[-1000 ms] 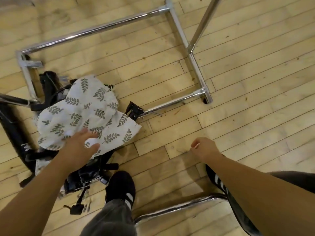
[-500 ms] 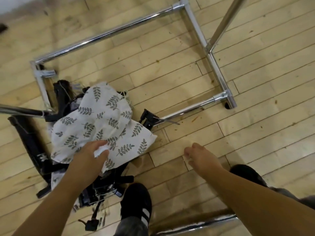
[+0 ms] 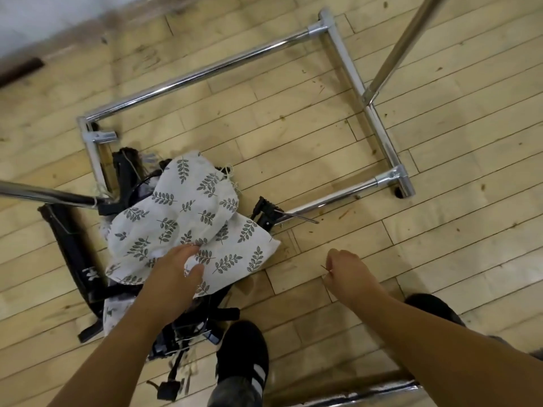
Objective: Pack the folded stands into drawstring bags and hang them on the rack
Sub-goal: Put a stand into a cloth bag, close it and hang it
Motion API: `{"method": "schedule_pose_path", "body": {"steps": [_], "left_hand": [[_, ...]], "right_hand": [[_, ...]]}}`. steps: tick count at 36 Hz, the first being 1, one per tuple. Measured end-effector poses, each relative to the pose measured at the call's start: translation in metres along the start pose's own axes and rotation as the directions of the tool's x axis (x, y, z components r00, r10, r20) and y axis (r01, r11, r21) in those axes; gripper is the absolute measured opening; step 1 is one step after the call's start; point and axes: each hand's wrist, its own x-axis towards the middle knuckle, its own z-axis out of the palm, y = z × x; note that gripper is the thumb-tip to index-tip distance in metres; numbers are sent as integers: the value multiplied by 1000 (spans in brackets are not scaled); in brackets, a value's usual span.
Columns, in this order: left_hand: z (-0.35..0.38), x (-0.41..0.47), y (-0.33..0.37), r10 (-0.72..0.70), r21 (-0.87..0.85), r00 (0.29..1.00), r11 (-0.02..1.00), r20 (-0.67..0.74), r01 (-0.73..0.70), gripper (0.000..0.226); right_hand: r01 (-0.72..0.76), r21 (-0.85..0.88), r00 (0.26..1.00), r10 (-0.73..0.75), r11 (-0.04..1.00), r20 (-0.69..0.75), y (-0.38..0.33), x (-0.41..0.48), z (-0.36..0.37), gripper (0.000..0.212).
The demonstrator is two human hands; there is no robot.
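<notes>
bag [image 3: 188, 218] atop folded stands [image 3: 73, 254], inside rack base [image 3: 379, 133], shoe [image 3: 242, 356] nearer

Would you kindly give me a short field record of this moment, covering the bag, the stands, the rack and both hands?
folded stands: black, piled on the wooden floor
leaf-print bag: crumpled on top of the stands
rack base: chrome tubes, on the floor beyond the pile
left hand: grips the bag's near edge
right hand: fingers curled over bare floor; whether it holds anything is unclear
</notes>
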Motion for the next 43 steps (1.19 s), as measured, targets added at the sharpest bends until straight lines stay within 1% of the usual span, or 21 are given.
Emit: {"method": "schedule_pose_path", "body": {"steps": [2, 4, 7, 11, 17, 22, 23, 25, 26, 27, 30, 33, 35, 37, 39, 43], "left_hand": [[-8, -6, 6, -19, -38, 996, 999, -85, 16, 39], [-20, -15, 15, -19, -45, 990, 999, -137, 13, 34], [-40, -27, 28, 1, -41, 983, 999, -181, -8, 30], [-73, -54, 53, 66, -18, 978, 997, -196, -71, 30], [-122, -113, 98, 139, -6, 974, 990, -178, -142, 34], [-148, -163, 131, 220, -34, 958, 973, -182, -230, 29], [-153, -183, 140, 248, -30, 950, 966, -191, -259, 30], [-160, -207, 155, 287, -45, 940, 953, -185, -300, 30], [-162, -221, 163, 311, -49, 932, 944, -184, -325, 30], [-164, -232, 169, 333, -49, 926, 937, -178, -346, 31], [-163, -268, 185, 404, -61, 900, 906, -165, -418, 31], [-152, -300, 198, 445, -93, 878, 880, -178, -465, 30], [-139, -322, 206, 458, -98, 870, 872, -183, -480, 33], [-121, -342, 210, 473, -124, 860, 857, -194, -500, 35], [-101, -357, 212, 485, -158, 851, 841, -200, -517, 35], [-58, -386, 216, 479, -235, 859, 827, -183, -511, 35]], "right_hand": [[-36, 96, 999, 39, 995, -30, -7, -6, -10, 13], [-42, 161, 997, 51, 986, -54, -16, -15, -23, 18], [-35, 198, 998, 45, 980, -44, -28, -29, -43, 24], [8, 245, 1000, -12, 969, 17, -46, -62, -75, 28], [97, 419, 995, -86, 903, -46, -81, -134, -131, 26], [137, 458, 991, -121, 878, -64, -93, -187, -172, 31], [153, 468, 988, -136, 870, -71, -92, -205, -184, 30], [165, 524, 986, -153, 836, -66, -91, -229, -201, 24], [169, 557, 985, -152, 813, -77, -90, -242, -209, 26], [158, 607, 987, -136, 779, -82, -87, -252, -216, 27], [128, 750, 992, -89, 649, -92, -77, -284, -231, 22], [124, 794, 992, -67, 596, -105, -67, -307, -242, 25], [105, 834, 994, -74, 542, -77, -59, -324, -245, 28], [90, 865, 993, -108, 494, -41, -51, -343, -242, 35], [79, 887, 990, -142, 455, -15, -44, -358, -236, 47], [21, 910, 981, -185, 414, 62, -29, -379, -217, 70]]}}
